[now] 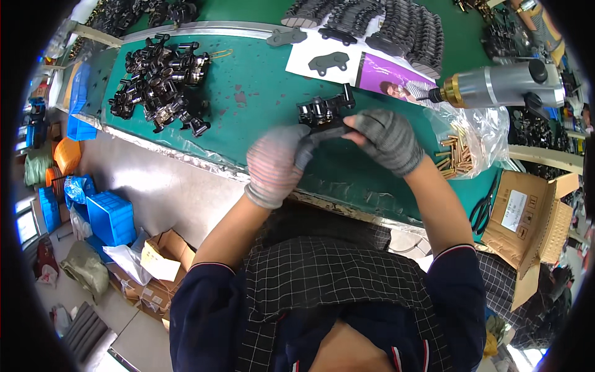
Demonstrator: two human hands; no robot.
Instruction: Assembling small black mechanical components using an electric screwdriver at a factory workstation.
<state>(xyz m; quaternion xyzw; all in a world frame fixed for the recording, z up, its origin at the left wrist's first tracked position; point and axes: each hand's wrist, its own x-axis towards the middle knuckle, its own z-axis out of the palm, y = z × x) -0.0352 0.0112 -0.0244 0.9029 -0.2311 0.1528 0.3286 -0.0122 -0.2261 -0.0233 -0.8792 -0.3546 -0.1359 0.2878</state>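
On the left, the left hand blurs; I can't tell its grip. A dark piece sits between the hands, just nearer than the black assembly. The right hand seems to pinch that piece's right end; steady support there should help.

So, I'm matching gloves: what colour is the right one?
Mostly grey: the right glove shows best in the head view.

Over my link I see knitted, matt cloth gloves, a glossy metal part just beyond them; at right, a smooth metal tool, crinkly shiny plastic bag and matt cardboard box.
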